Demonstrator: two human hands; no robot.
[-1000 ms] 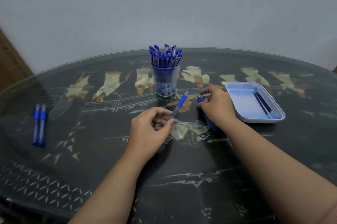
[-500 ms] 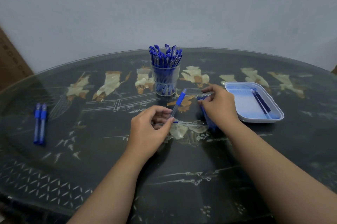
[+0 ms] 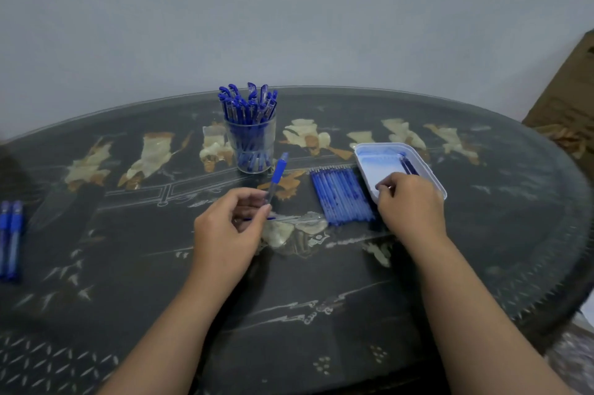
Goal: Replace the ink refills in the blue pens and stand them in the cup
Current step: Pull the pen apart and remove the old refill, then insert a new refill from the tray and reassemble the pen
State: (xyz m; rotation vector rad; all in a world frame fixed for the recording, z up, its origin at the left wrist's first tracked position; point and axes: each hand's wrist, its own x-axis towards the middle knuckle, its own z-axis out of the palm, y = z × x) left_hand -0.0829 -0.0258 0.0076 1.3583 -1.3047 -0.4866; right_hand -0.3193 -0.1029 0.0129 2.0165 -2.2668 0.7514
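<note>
At desk (image 3: 289, 314) centre, our left hand (image 3: 225, 227) pinches blue pen (image 3: 277, 174) by clear barrel, fingers (image 3: 254, 195) curled round it, blue end tilted up toward cup (image 3: 254, 144) packed with pens. Our right hand (image 3: 409, 201) over near corner of white tray (image 3: 373, 153), fingers bent; we cannot tell whether they hold anything. Row of refills (image 3: 340, 195) flat between hands, just beside tray. Far left, two pens (image 3: 11, 240) side by side.

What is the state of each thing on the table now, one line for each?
cup: upright, full of pens.
pen: tilted, gripped by the left hand.
tray: flat, dark refills inside.
blue refills: lying in a row, beside the tray.
right hand: curled over the tray's near edge; grip unclear.
two pens: lying side by side, far left.
</note>
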